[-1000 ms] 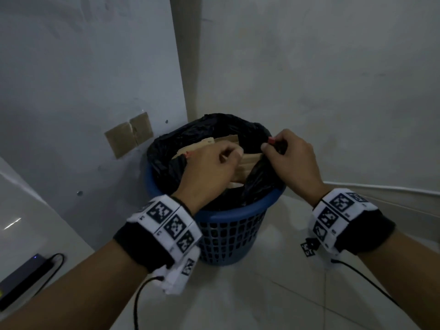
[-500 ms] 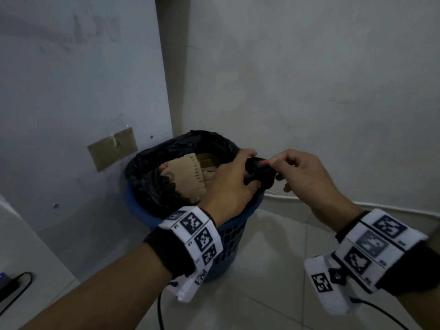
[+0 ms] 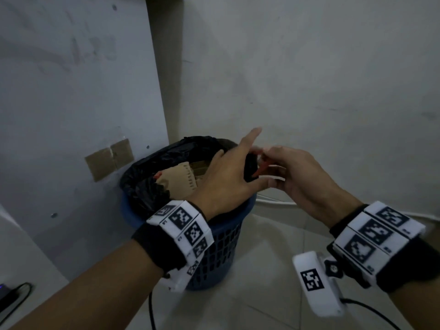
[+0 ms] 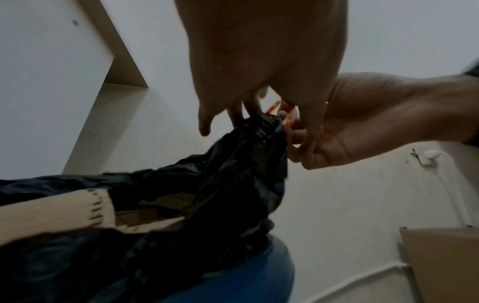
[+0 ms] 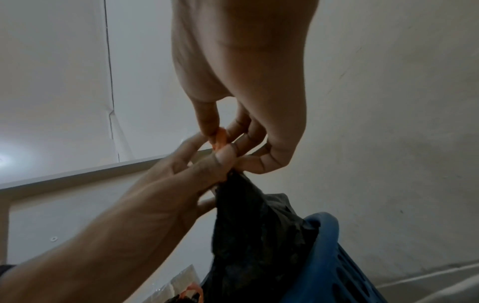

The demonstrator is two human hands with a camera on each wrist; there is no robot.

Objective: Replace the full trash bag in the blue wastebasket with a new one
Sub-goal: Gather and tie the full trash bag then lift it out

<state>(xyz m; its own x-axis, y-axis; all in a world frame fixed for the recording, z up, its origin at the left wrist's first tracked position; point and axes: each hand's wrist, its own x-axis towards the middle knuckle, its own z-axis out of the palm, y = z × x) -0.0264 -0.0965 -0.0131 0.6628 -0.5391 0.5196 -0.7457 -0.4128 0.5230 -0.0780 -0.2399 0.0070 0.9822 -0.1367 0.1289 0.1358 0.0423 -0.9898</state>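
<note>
- A bare room corner: pale plastered walls meet above a light tiled floor (image 3: 273, 277), and a brown patch (image 3: 109, 160) is stuck on the left wall
- Against that corner the right hand (image 3: 300, 179) has its fingers curled, pinching the orange drawstring (image 5: 220, 139) at the bunched right edge of the black trash bag (image 3: 152, 172)
- The left hand (image 3: 226, 182) meets it there: its thumb and some fingers pinch the same orange tie and gathered plastic, while its forefinger sticks up free
- Both hands are touching each other over the right rim of the blue wastebasket (image 3: 223, 244); the bag's edge here is lifted clear of the rim, as the wrist views show
- The bag sits in the basket on the floor, its mouth wide open elsewhere, with tan cardboard scraps (image 3: 181, 179) showing inside
- Judged step: closing the full bag, at the start of drawing or knotting its tie; the lift-out and the new liner are not yet done
- The next move likely calls for pulling the tie taut so the mouth gathers shut, with the grip kept on thin, slippery film that could tear or slip
- Outward: a white cable (image 3: 273, 201) runs along the wall base, and a dark device with a lead (image 3: 9, 294) lies at the lower left
</note>
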